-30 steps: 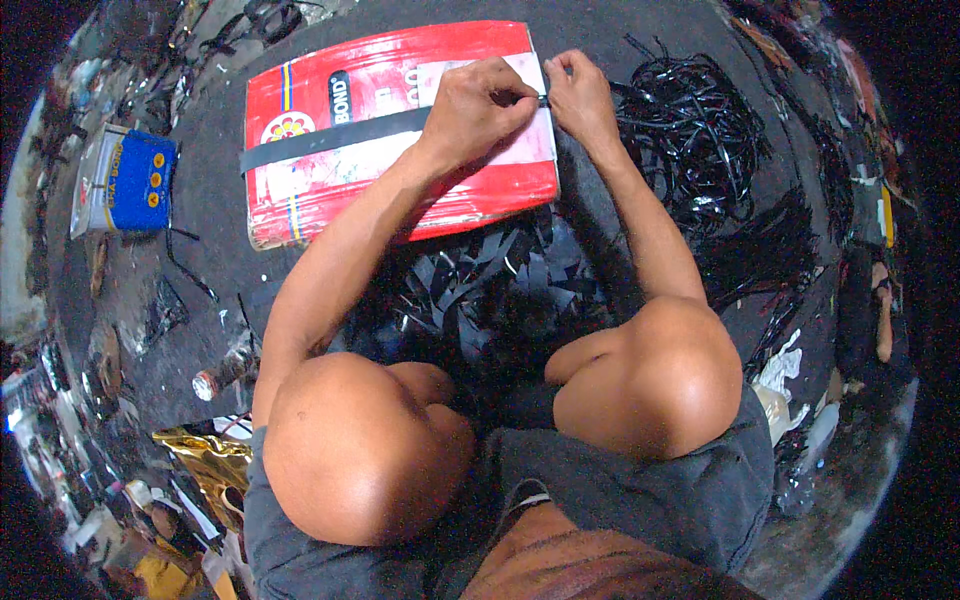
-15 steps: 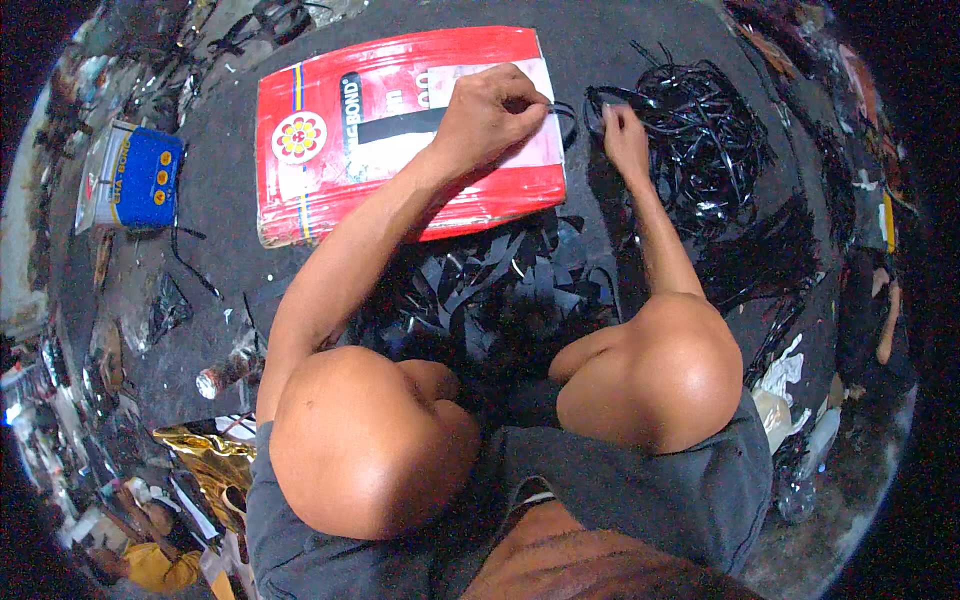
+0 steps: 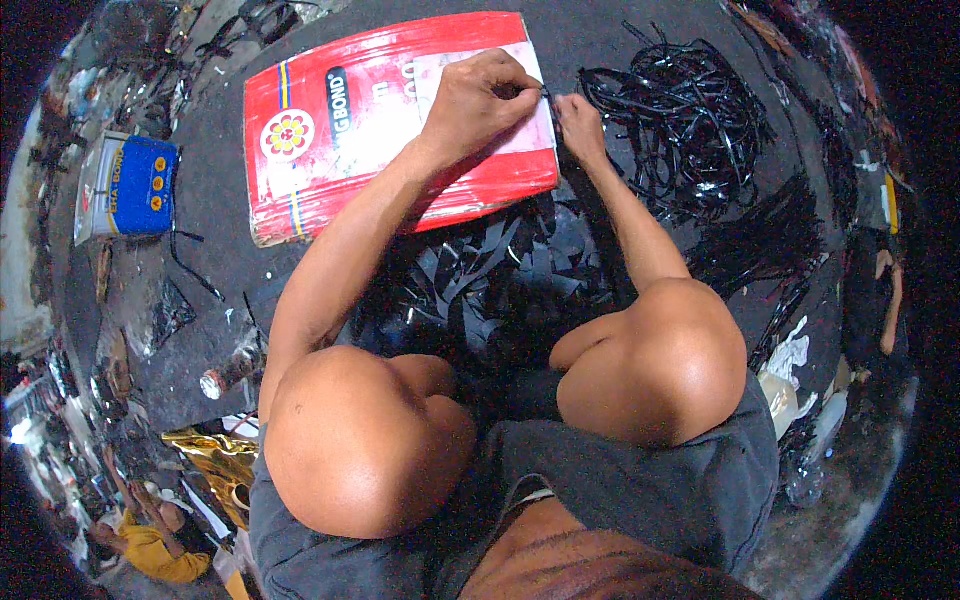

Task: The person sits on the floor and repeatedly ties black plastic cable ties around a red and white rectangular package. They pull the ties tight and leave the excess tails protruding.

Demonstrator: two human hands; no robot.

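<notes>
At upper centre, the red panel (image 3: 400, 197), long axis running left to right, lies under and left of the nearer left hand (image 3: 480, 105), whose fingers pinch an apparent dark strip end (image 3: 546, 94), the right hand (image 3: 580, 127) curled just off the panel's right edge, grip unclear

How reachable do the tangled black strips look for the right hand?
Probably reachable, yes: the tangled black strips lie just to the right of the right hand, and nothing visible blocks the way between them.
</notes>
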